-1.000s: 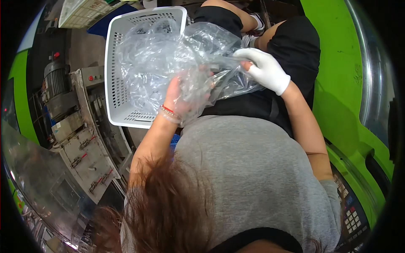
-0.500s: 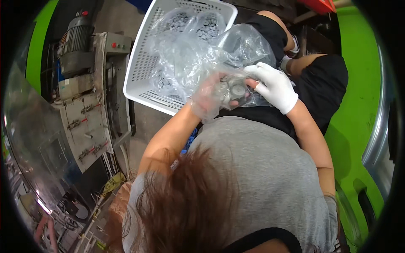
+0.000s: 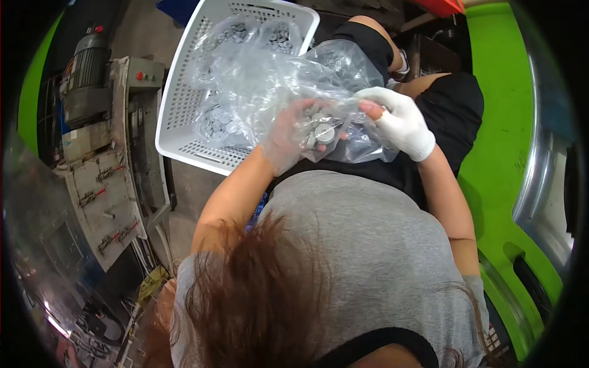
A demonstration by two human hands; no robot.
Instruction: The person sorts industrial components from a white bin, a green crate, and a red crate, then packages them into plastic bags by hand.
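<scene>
My left hand (image 3: 285,132) is inside a clear plastic bag (image 3: 270,80) and cups several small grey round discs (image 3: 324,133), its fingers curled around them. The bag's film covers the hand as far as the wrist. On my right hand (image 3: 402,122) is a white glove that leaves the thumb bare. Thumb and fingers of that hand pinch the bag's film beside the discs. A white perforated plastic basket (image 3: 164,119) stands to the left and beyond my hands, and the bag reaches into it. More grey discs (image 3: 221,122) lie in clear bagging there.
Clear film (image 3: 350,64) also spreads over my lap by the basket's right side. A machine with a grey motor (image 3: 89,64) and a control box with a red button (image 3: 146,75) stands at the left. Along the right runs a bright green surface (image 3: 500,80).
The whole view has shifted, so the basket and my hands appear farther left. My left hand has turned the discs slightly inside the bag; my right hand still pinches the film.
</scene>
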